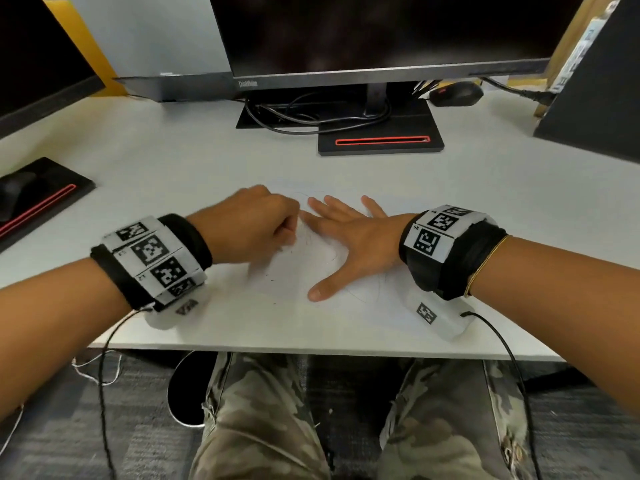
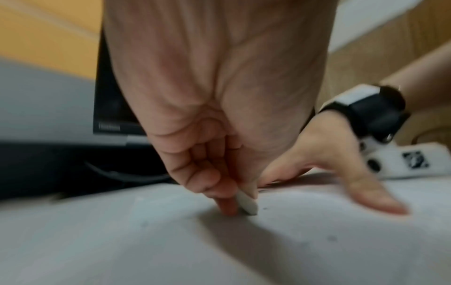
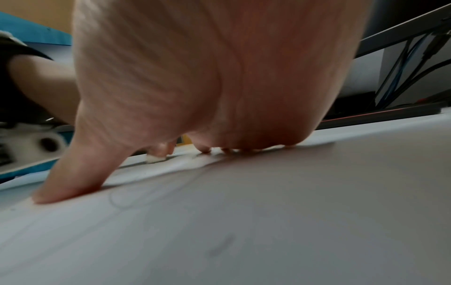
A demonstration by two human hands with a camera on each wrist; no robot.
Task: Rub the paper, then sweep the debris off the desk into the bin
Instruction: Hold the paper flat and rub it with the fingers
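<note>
the left hand (image 1: 258,221) pinched what looked like a white eraser (image 2: 247,202) against the paper (image 1: 304,271) on the desk (image 1: 173,161); the right hand (image 1: 349,233) lay spread flat, pressing the sheet down.

paper (image 1: 294,271): white sheet, flat on desk near front edge, 6 o'clock of the monitor, faint pencil scribbles.
eraser (image 2: 247,203): small white block, tilted, lower corner touching paper.
debris (image 1: 272,280): tiny dark specks on the sheet, 7 o'clock of eraser.
bin: not visible.
</note>
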